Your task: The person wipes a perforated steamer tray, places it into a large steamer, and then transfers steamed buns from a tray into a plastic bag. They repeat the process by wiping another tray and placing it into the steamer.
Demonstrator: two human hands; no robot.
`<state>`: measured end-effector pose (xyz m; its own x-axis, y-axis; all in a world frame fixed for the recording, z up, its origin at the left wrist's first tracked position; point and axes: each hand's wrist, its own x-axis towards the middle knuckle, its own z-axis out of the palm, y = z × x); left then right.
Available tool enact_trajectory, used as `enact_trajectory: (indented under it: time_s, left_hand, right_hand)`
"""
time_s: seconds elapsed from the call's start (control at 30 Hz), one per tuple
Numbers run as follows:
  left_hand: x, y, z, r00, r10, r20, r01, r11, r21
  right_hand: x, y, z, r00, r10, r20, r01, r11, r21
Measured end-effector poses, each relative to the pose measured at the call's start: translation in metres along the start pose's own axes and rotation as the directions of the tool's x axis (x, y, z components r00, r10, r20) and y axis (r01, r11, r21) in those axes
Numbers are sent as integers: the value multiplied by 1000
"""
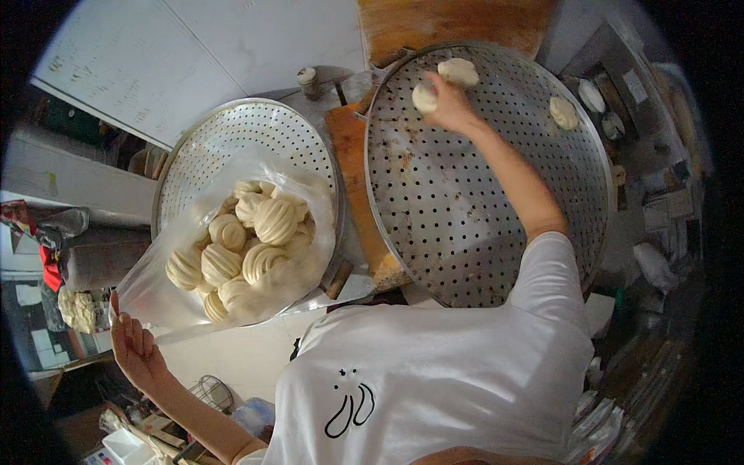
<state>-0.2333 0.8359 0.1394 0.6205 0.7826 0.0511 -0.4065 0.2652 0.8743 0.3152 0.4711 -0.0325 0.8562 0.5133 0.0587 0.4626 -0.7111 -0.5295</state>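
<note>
My right hand reaches over the far left part of a large round perforated metal steamer tray, its fingers around a pale bun. Just beyond it lies another bun, and a third bun rests near the tray's right rim. My left hand pinches the edge of a clear plastic bag and pulls it out to the left. Inside the bag are several twisted, ridged buns. The bag lies on a second, smaller perforated metal tray.
A wooden board shows between the trays, and a small jar stands behind them. A wooden-handled object sits by the smaller tray. At the lower left are a wire basket and a white container.
</note>
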Motion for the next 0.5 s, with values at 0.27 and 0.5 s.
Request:
enact_trajectory:
  time_s: [0.27, 0.5]
  left_hand:
    - [-3, -3, 8, 1000, 3, -9, -2, 997, 74]
    - [-5, -8, 14, 998, 30, 63, -34, 998, 58]
  right_hand:
    - [60, 51, -31, 927, 79, -367, -110, 992, -63]
    - [56, 62, -22, 895, 155, -418, -96, 983, 159]
